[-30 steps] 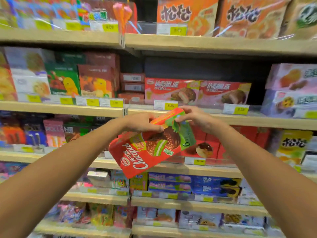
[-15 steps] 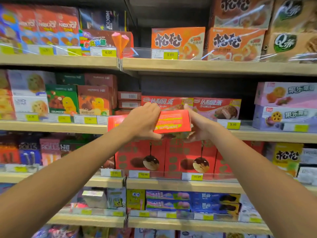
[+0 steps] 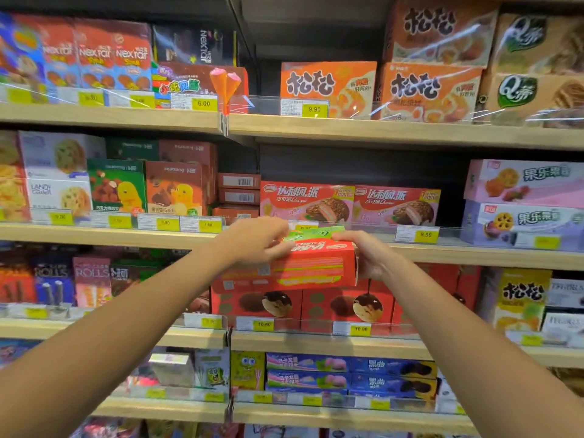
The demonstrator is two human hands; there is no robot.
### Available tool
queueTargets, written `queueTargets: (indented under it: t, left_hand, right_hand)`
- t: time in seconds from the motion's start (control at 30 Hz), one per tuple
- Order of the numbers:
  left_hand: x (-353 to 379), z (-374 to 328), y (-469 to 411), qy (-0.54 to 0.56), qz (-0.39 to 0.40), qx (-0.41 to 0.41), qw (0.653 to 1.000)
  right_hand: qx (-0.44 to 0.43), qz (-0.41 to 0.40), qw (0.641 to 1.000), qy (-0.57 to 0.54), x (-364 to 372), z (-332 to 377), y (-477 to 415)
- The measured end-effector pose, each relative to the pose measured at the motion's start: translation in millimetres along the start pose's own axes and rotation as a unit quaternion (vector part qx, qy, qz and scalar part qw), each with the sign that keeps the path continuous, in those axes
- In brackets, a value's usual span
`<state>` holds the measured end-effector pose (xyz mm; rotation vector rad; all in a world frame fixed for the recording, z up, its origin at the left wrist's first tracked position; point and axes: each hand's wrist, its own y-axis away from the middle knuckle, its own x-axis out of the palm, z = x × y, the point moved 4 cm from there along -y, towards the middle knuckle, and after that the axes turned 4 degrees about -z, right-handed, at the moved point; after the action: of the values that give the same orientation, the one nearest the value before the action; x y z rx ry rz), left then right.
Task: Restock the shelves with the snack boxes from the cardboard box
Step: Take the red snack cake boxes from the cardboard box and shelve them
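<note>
Shop shelving with pale wooden edges fills the view, every level packed with snack cartons and lined with yellow price tags behind clear strips. Both arms reach forward and meet at a red snack box (image 3: 311, 268), held lengthwise with its long side facing the camera and a green patch on its upper face. The left hand (image 3: 254, 240) has its fingers curled over the box's upper left part, and the right hand (image 3: 369, 256) grips the right end, so both hands are clamped on the same box.

The box sits in the air right in front of the lip of the middle shelf (image 3: 474, 256), overlapping its edge. Just above and behind it, two pink-red pie boxes (image 3: 308, 203) stand side by side on that shelf, with dark space behind them. Directly below the held box, on the next level down, stand red cartons printed with chocolate-topped puffs (image 3: 262, 303). Orange cartons (image 3: 328, 85) occupy the top shelf, and pink and lilac boxes (image 3: 521, 184) are stacked at the right of the middle shelf.
</note>
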<state>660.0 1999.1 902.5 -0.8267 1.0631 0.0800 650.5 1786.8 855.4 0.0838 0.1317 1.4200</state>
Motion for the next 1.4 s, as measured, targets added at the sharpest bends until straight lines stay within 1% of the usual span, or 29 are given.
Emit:
queueTargets:
  t: [0.03,0.1,0.17,0.2,0.23,0.27,0.3,0.33,0.4,0.47,0.5,0.53,0.6,0.7,0.77,0.8,0.83,0.9,0.93,0.97,1.0,1.1,1.17,1.2,1.23,1.27,1.3,1.33,1.4]
  left_hand:
    - [4,10,2,0.011,0.016,-0.059,0.998]
    - [11,33,9,0.033,0.01,-0.168,0.985]
    - [24,52,17,0.079,0.028,-0.271,0.959]
    - [31,58,22,0.127,0.043,-0.326,0.936]
    - [38,62,26,0.201,0.06,-0.385,0.899]
    - [44,64,29,0.279,0.069,-0.435,0.853]
    - [48,64,31,0.342,0.063,-0.469,0.812]
    - [50,65,32,0.384,0.05,-0.489,0.782]
    - [49,64,31,0.447,0.021,-0.498,0.743]
    - [49,60,33,0.503,0.029,-0.499,0.705]
    - [47,57,33,0.52,0.042,-0.493,0.696]
    - [44,54,32,0.528,0.048,-0.486,0.695]
    - [39,59,29,0.525,0.022,-0.484,0.7]
    - [39,79,16,0.501,-0.036,-0.469,0.726]
    - [23,68,10,0.517,-0.062,-0.432,0.736]
    - [15,61,7,0.525,-0.074,-0.412,0.741]
    - [11,58,2,0.526,-0.086,-0.393,0.749]
    - [6,53,-4,0.52,-0.094,-0.363,0.768]
    - [4,50,-8,0.515,-0.088,-0.346,0.779]
    - [2,46,-13,0.505,-0.077,-0.331,0.793]
    - [0,41,-18,0.49,-0.067,-0.313,0.811]
    - [-10,19,-34,0.422,-0.031,-0.248,0.871]
    - [-11,9,-43,0.396,-0.01,-0.214,0.893]
    - [-11,5,-45,0.394,-0.003,-0.201,0.897]
    - [-10,1,-48,0.397,0.003,-0.189,0.898]
    - [-9,-3,-50,0.407,0.004,-0.18,0.896]
    - [-10,-5,-51,0.425,-0.007,-0.18,0.887]
    - [-14,-6,-53,0.451,-0.035,-0.189,0.872]
    - [-22,-1,-56,0.495,-0.108,-0.224,0.833]
  right_hand:
    - [-0.03,-0.012,0.999,0.003,-4,-1,1]
    - [-0.08,-0.011,0.997,-0.013,-10,-1,3]
    - [-0.111,-0.009,0.993,-0.041,-17,-1,3]
    - [-0.121,-0.011,0.991,-0.055,-19,0,3]
    - [-0.131,-0.016,0.989,-0.067,-20,1,4]
    - [-0.141,-0.02,0.987,-0.081,-20,1,6]
    - [-0.149,-0.026,0.984,-0.094,-20,0,6]
    - [-0.155,-0.031,0.981,-0.109,-19,-2,7]
    - [-0.166,-0.046,0.976,-0.133,-20,-5,8]
    - [-0.178,-0.061,0.968,-0.166,-22,-8,4]
    - [-0.183,-0.066,0.964,-0.182,-23,-8,4]
    - [-0.19,-0.07,0.961,-0.186,-23,-7,6]
    - [-0.204,-0.072,0.961,-0.171,-21,-4,9]
    - [-0.207,-0.079,0.964,-0.145,-18,-2,14]
    - [-0.204,-0.1,0.969,-0.093,-23,-2,15]
    - [-0.214,-0.124,0.967,-0.061,-27,0,16]
    - [-0.239,-0.156,0.958,-0.028,-30,4,19]
    - [-0.321,-0.224,0.919,0.049,-34,13,26]
    - [-0.355,-0.239,0.9,0.076,-33,19,28]
    - [-0.373,-0.234,0.893,0.096,-28,25,28]
    - [-0.377,-0.214,0.893,0.118,-21,31,30]
    - [-0.325,-0.135,0.909,0.223,3,43,29]
    - [-0.308,-0.07,0.907,0.28,15,43,30]
    - [-0.307,-0.046,0.907,0.285,19,41,32]
    - [-0.311,-0.041,0.911,0.268,20,40,32]
    - [-0.319,-0.055,0.915,0.239,18,38,32]
    - [-0.333,-0.084,0.916,0.21,14,37,31]
    - [-0.344,-0.122,0.912,0.188,9,37,32]
    - [-0.342,-0.198,0.91,0.127,-3,37,34]
